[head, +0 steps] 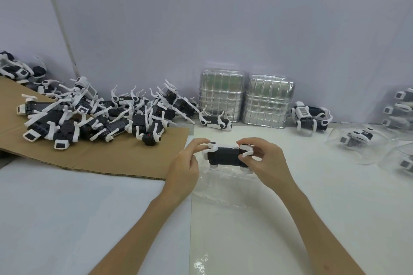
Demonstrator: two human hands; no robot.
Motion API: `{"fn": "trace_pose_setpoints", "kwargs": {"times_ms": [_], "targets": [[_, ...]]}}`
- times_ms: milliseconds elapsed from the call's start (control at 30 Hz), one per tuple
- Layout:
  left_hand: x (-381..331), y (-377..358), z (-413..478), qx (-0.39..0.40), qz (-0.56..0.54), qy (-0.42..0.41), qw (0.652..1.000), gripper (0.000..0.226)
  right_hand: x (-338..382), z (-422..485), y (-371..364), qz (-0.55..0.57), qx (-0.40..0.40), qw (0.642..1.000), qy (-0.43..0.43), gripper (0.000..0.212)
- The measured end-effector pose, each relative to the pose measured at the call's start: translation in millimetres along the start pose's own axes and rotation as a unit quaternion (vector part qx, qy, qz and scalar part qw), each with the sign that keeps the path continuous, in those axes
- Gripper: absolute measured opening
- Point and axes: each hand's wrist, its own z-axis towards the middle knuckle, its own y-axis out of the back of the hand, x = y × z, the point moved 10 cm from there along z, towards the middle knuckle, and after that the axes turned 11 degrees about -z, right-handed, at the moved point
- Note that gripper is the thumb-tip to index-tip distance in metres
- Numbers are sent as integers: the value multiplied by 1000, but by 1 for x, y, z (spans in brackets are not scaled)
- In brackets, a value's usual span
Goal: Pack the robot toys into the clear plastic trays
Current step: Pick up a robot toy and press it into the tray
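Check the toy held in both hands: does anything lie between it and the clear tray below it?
Nothing visible does. The left hand and right hand grip the robot toy by its ends over the clear tray, and no other item shows in the tray beneath it.

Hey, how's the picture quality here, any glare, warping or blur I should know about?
In the head view, light is soft and even, shadows faint; glare glints off the two stacks of clear trays and the near tabletop; the wide lens bows the wall strip at left; the packed robot toys at the right edge look smeared.
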Motion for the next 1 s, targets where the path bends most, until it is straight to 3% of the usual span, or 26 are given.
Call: {"fn": "trace_pose_setpoints", "kwargs": {"times_ms": [300,500,667,767,867,1000], "targets": [[0,-3,2,11,18,-1,1000,67,-4,0,0,-44,-12,999,2,40],[4,-2,0,8,-12,22,1000,63,0,0,-1,-60,59,996,21,47],[7,-3,0,6,-5,25,1000,61,-5,-1,-1,-39,85,995,-19,54],[7,-2,0,0,9,23,1000,57,-3,-3,-5,-39,74,996,-29,38],[9,0,1,-6,20,29,999,55,-8,-4,-5,-58,83,994,-42,41],[22,6,0,-43,22,79,996,42,-21,1,1,-93,50,992,-67,27]]}}
